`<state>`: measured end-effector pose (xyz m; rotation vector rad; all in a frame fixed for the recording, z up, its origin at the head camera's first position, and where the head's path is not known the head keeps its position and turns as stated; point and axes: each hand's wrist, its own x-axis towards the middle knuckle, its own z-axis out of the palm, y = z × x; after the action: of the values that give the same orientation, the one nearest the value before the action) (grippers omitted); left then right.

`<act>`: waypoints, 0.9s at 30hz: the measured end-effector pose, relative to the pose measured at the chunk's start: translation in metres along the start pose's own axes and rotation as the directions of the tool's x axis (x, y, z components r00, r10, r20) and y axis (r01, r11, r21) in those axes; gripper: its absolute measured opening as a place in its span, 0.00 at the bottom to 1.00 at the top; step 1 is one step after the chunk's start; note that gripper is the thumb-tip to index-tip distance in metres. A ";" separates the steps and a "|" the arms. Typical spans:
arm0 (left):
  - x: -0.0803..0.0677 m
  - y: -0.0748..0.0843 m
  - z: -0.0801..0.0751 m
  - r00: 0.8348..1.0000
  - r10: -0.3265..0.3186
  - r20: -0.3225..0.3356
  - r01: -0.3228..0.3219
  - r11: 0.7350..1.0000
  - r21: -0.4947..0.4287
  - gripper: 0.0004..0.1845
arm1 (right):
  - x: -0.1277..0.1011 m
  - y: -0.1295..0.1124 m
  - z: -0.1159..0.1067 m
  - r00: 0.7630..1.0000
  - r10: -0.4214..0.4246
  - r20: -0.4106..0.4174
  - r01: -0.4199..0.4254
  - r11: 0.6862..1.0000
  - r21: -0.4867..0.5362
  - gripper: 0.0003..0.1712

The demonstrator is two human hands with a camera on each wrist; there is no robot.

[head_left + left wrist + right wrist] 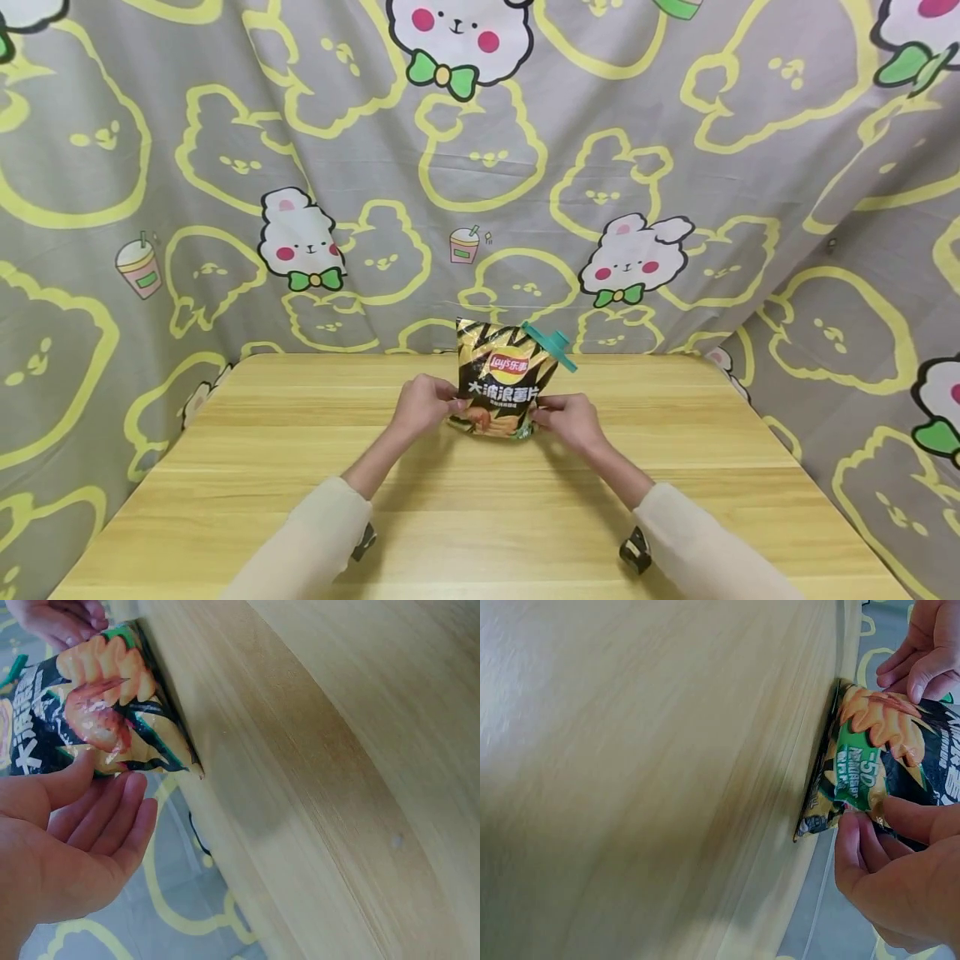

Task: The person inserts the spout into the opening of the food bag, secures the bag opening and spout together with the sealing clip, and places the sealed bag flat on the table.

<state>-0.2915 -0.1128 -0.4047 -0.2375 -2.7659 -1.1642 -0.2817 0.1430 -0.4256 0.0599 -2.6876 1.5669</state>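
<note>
A black-and-gold Lay's potato chip bag [501, 392] stands upright near the far side of the table, its printed front toward me. A teal bag clip [553, 346] sits slantwise across its top right corner. My left hand [429, 405] pinches the bag's lower left edge, with the thumb on the front and the fingers behind. On the opposite lower edge, my right hand [574, 420] pinches the bag the same way. The right wrist view shows that thumb beside a green printed patch [860, 769]. The bag's back is hidden.
The wood-grain table [480, 517] spreads toward me on both sides of the bag. Behind it hangs a grey curtain [390, 167] with yellow outlines and cartoon animals, close to the far table edge. Dark straps are around both wrists.
</note>
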 end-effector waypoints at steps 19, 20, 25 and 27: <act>-0.006 0.002 0.005 0.999 0.043 -0.024 -0.044 0.999 -0.024 0.04 | 0.003 -0.003 0.002 0.993 0.069 -0.096 -0.068 0.998 0.006 0.10; -0.006 0.002 0.005 0.999 0.031 -0.019 -0.032 0.999 -0.033 0.04 | 0.003 -0.003 0.002 0.993 0.071 -0.096 -0.070 0.997 0.014 0.10; -0.008 0.004 0.003 1.000 -0.018 0.000 0.018 0.998 -0.064 0.05 | 0.002 -0.006 0.001 0.993 0.076 -0.089 -0.073 0.997 0.032 0.09; -0.008 0.004 0.002 1.000 -0.027 0.008 0.028 0.996 -0.080 0.05 | 0.001 -0.008 0.000 0.993 0.084 -0.086 -0.081 0.996 0.044 0.09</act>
<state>-0.2826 -0.1091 -0.4047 -0.2133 -2.7405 -1.2843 -0.2822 0.1390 -0.4188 -0.1175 -2.6237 1.6056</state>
